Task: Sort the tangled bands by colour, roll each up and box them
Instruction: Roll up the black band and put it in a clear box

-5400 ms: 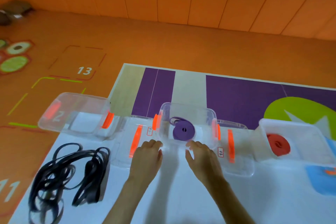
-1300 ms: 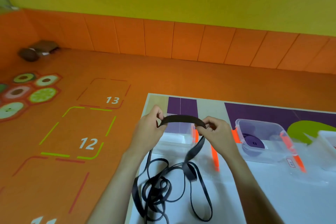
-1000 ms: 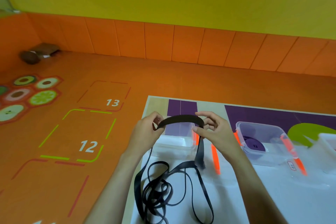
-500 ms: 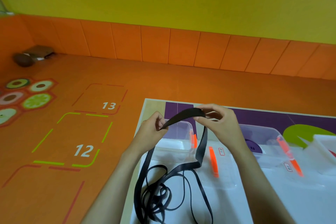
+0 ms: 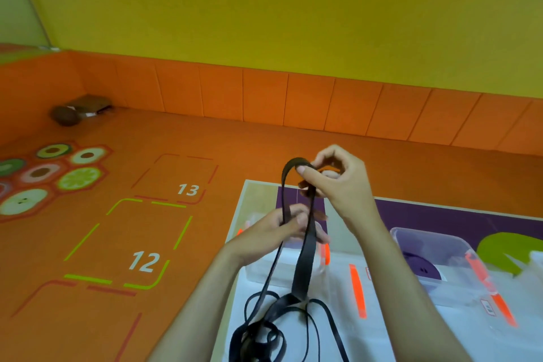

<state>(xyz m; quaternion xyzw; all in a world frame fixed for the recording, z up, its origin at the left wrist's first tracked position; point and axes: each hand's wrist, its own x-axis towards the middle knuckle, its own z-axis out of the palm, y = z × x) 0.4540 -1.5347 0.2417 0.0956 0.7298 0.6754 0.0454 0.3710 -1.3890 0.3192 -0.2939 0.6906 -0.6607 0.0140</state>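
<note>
A tangle of black bands point(image 5: 264, 329) lies on the white mat near the bottom edge. One wide black band point(image 5: 304, 256) rises from it as a loop. My right hand point(image 5: 338, 182) pinches the top of that loop, held up above the mat. Lower down, my left hand point(image 5: 279, 229) holds the loop's thin left strand between thumb and fingers. Behind my hands stands an empty clear box point(image 5: 258, 267). A second clear box point(image 5: 440, 253) to the right holds a rolled purple band point(image 5: 423, 269).
Clear lids with orange clips point(image 5: 357, 291) lie on the mat between the boxes. The mat's left edge point(image 5: 235, 241) borders orange floor with numbered squares. A brown object point(image 5: 78, 110) sits in the far left corner by the orange wall panels.
My right hand has lifted the band's loop higher while my left hand slid down the strand. The loop now hangs upright instead of stretching flat between my hands.
</note>
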